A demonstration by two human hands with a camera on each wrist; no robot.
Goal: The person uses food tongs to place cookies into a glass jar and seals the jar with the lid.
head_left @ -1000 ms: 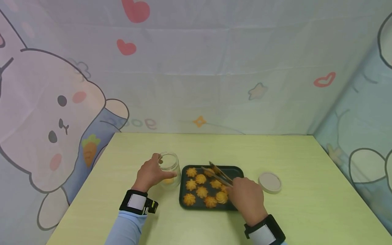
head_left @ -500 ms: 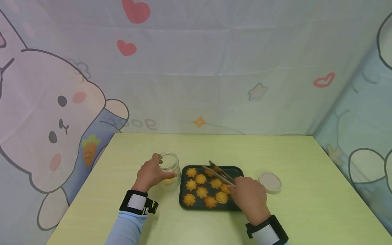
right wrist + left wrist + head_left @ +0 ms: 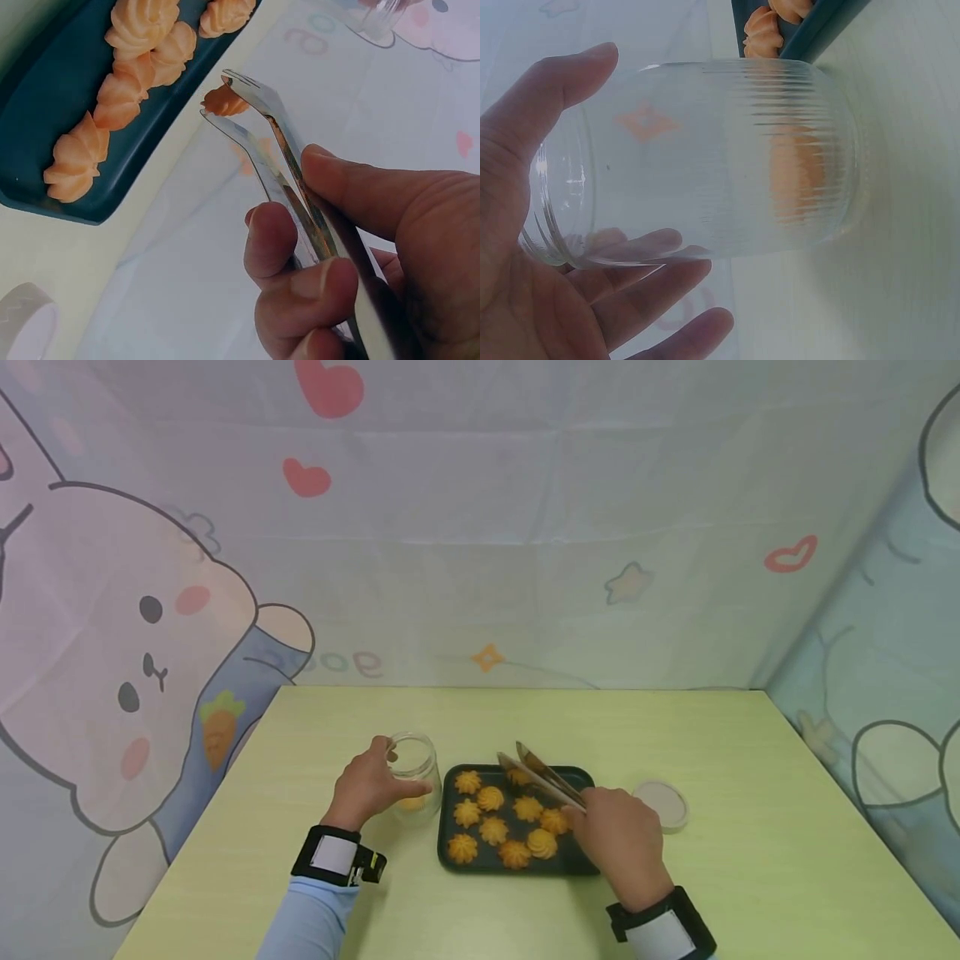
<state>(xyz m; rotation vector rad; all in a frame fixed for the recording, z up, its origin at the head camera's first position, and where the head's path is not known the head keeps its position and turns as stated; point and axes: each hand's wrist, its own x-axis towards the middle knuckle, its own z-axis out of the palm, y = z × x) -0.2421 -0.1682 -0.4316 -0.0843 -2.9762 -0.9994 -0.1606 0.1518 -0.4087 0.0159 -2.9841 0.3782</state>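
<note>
My left hand (image 3: 372,787) grips a clear glass jar (image 3: 427,783) by its upper part, thumb on one side and fingers on the other. One golden cookie (image 3: 799,172) lies at the bottom of the jar. In my right hand (image 3: 618,839) are metal tongs (image 3: 555,789), slanting over the dark baking tray (image 3: 558,867). Between the tongs' tips sits a piped cookie (image 3: 225,101), which shows above the tray's edge in the right wrist view. Several more star-shaped cookies (image 3: 493,831) lie on the tray.
A round, pale lid (image 3: 663,806) lies on the table (image 3: 750,760) right of the tray, partly behind my right hand. The jar stands close to the tray's left edge. A printed cloth backdrop (image 3: 525,527) rises behind the table.
My right hand has shifted a little to the right, and the tongs' tips have risen toward the tray's back edge. The left hand and jar have stayed in place.
</note>
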